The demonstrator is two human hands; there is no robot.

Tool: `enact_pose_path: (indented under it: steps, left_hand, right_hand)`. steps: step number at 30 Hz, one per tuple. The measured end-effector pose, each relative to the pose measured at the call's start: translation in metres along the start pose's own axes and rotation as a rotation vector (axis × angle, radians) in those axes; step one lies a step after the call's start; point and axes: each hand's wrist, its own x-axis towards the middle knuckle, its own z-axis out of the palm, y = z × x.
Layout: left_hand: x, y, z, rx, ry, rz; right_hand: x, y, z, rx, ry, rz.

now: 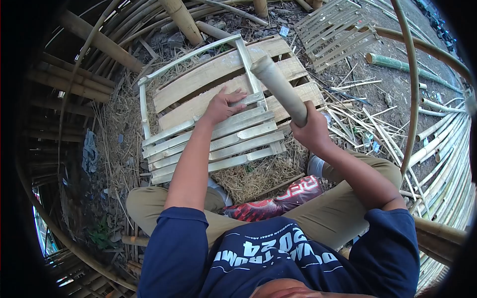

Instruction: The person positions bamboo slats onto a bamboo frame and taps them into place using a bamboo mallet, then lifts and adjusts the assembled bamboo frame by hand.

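My right hand (311,130) is wrapped round the lower end of a thick, pale bamboo club (279,88), raised and tilted above the work. With its fingers spread, my left hand (224,106) lies on the upper slats of a bamboo slatted frame (213,144). Several split slats sit side by side in the near half of this frame, while its far half is an open rectangle of side rails and an end bar. Under it are wide wooden boards (218,72), partly covered by the frame and my hand.
A second slatted bamboo panel (335,35) lies at the upper right. Loose bamboo splinters (348,119) litter the ground. Long bamboo poles (447,154) are stacked on the right, and bent strips arch across both sides. A red and black bag (278,201) lies between my legs.
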Motion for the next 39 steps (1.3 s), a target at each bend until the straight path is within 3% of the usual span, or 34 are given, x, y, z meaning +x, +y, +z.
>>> enact_pose_path:
  steps: [4,8,9,13,23,39]
  left_hand:
    - [0.001,-0.001,0.003,-0.002,0.001,-0.002]
    - [0.003,-0.002,0.000,-0.021,0.001,0.006]
    - [0.001,-0.001,0.000,-0.008,-0.002,-0.004]
    - [0.004,0.000,-0.001,0.018,-0.020,-0.010]
    - [0.002,0.000,0.000,-0.002,0.010,-0.020]
    - [0.003,-0.002,0.001,0.008,0.004,-0.017]
  right_hand:
    - [0.012,0.017,0.003,-0.292,-0.184,0.023]
    - [0.001,0.006,0.000,-0.008,0.023,0.043]
    - [0.007,0.008,-0.001,-0.253,-0.223,0.096]
    - [0.008,0.009,-0.002,-0.201,-0.171,0.111]
    - [0.000,0.007,-0.028,-0.347,-0.421,0.216]
    - [0.015,0.013,-0.036,-0.315,-0.473,0.222]
